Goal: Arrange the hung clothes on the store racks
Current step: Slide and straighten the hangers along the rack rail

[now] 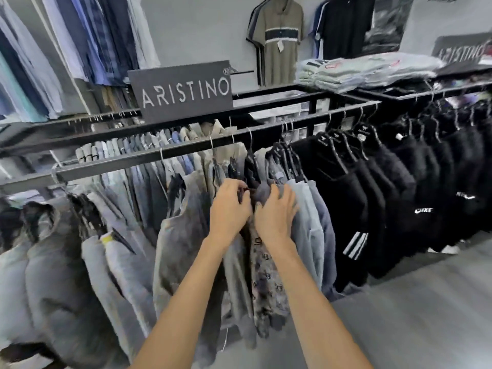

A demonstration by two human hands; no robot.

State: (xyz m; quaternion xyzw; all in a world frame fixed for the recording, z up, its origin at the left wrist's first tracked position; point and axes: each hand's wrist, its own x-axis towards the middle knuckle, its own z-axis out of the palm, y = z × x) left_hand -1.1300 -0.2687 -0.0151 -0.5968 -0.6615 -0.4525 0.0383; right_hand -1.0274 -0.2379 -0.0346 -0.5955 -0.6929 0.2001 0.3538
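Both hands work at the middle of the rail [186,147], side by side among the hung shirts. Left hand [229,209] has its fingers curled over the dark collar of the patterned shirt [266,283], pinching the cloth near the top of its hanger; the picture is too blurred to tell whether it grips the hanger itself. Right hand [277,214] lies with fingers spread and slightly bent on the shoulder of the pale blue shirt [308,235] just beside it, pressing that shirt toward the right.

The patterned shirt hangs between the two forearms, under the rail, with grey shirts [186,235] packed to its left and the pale blue ones to its right. Farther left on the same rail hang padded grey jackets [53,275]. To the right, black tops [372,195] fill the rail on black hangers, one with white stripes at its hem.

On the rack top stands a dark sign [181,89] reading ARISTINO. Behind it, a stack of folded shirts [359,73] lies on the next rack's top. On the wall hang a striped olive polo [279,35], a black polo [346,27], and blue shirts [93,35] at upper left.
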